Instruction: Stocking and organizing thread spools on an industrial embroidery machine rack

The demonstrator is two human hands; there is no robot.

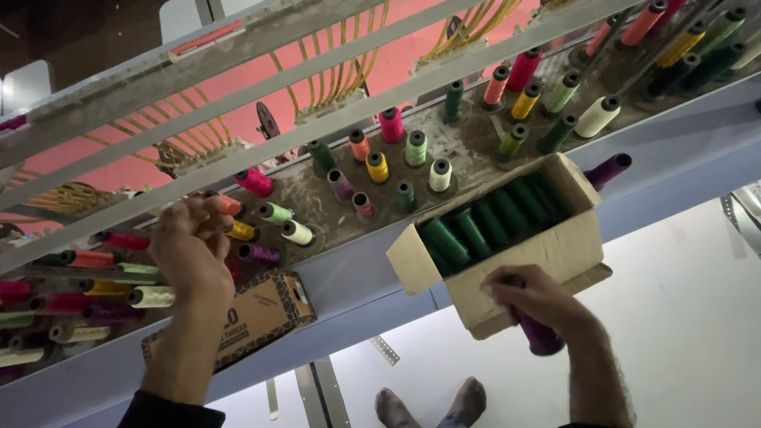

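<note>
— What do the hands hold?
— The right hand is clamped on a purple thread spool, glossy and cone-wound, just below the open cardboard box of green spools.
— The left hand?
— Well left of the box, fingers curled around an orange spool.

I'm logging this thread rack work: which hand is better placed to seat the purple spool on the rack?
Probably the right hand: it already grips the purple spool beside the cardboard box. The left hand is busy among the rack's spools.

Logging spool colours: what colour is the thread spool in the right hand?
Purple: the thread spool in the right hand shows best in the head view.
</note>
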